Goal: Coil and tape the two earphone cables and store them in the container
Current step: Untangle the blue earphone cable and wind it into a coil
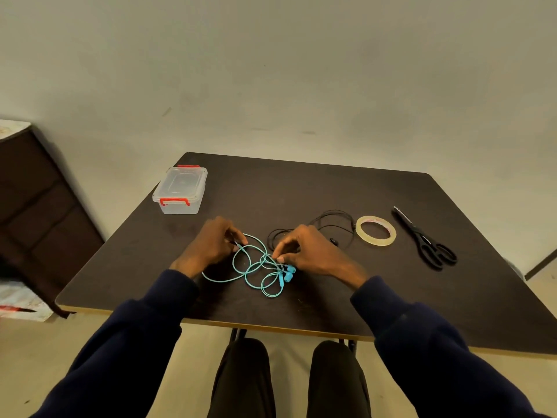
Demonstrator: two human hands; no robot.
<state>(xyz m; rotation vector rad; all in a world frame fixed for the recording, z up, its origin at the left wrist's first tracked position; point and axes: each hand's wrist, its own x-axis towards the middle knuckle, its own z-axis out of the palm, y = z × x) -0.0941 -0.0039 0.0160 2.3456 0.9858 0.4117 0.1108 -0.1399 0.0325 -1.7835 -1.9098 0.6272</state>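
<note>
I note the turquoise earphone cable lying in loose, tangled loops on the near-centre tabletop, earbuds at its right. My left hand has its fingers pinched on the plug end; my right hand pinches the cable beside the earbuds. The black earphone cable is partly hidden behind the right hand. The lidded container stands far left.

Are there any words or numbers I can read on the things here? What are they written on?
No text here can be read.
Tape roll: red print on the inner ring, too small and blurred to read.
White thing at the lower left: red and dark marks, too blurred to read.
Container: no writing shows.
Scissors: no writing shows.
</note>
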